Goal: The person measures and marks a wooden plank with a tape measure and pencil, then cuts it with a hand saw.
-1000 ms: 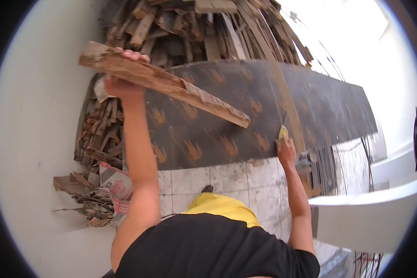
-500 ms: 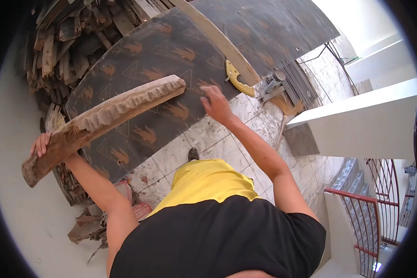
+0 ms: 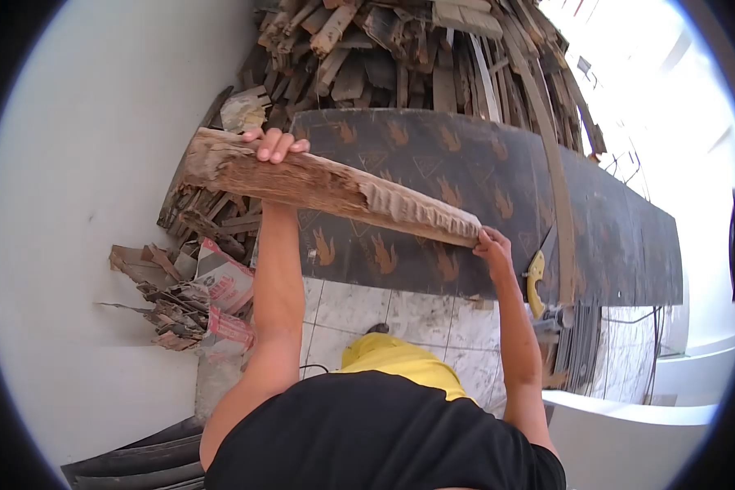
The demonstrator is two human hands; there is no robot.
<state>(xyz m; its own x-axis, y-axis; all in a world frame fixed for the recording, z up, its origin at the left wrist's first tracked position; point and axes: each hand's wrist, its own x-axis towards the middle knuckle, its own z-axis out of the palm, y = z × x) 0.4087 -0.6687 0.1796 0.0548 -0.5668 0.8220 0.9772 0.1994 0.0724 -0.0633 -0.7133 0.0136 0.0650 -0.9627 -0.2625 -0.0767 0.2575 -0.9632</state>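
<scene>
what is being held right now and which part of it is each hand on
A rough piece of wood: the left hand grips it near its thicker end, fingers over the upper edge; the right hand holds the tip of its narrower end.

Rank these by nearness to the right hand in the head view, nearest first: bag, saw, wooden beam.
1. Wooden beam: its right end touches the right hand.
2. Saw: just right of that hand, on the dark board.
3. Bag: far left, past the left forearm.
</scene>
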